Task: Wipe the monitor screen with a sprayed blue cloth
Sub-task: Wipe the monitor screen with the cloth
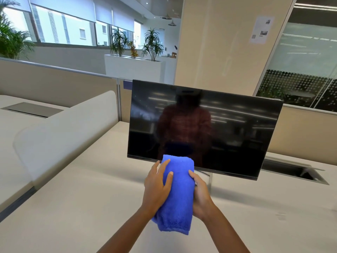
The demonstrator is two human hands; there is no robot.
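While facing the dark monitor screen (218, 128), held folded blue cloth (177, 198) between both hands above the table (73, 207). Pressed left hand (156, 187) flat on cloth's left side, fingers straight; gripped right side with right hand (200, 196), thumb on top. Contact with screen: could not tell.

A cream desk (91, 207) is spreading beneath the fingers (164, 166). Just beyond them, the monitor (218, 125) is standing on its thin metal stand (211, 179). Far right of the fingers, an open cable hatch (295, 170) is sitting sunk into the desktop; left of them, a white divider (63, 136) is rising along the desk's edge.
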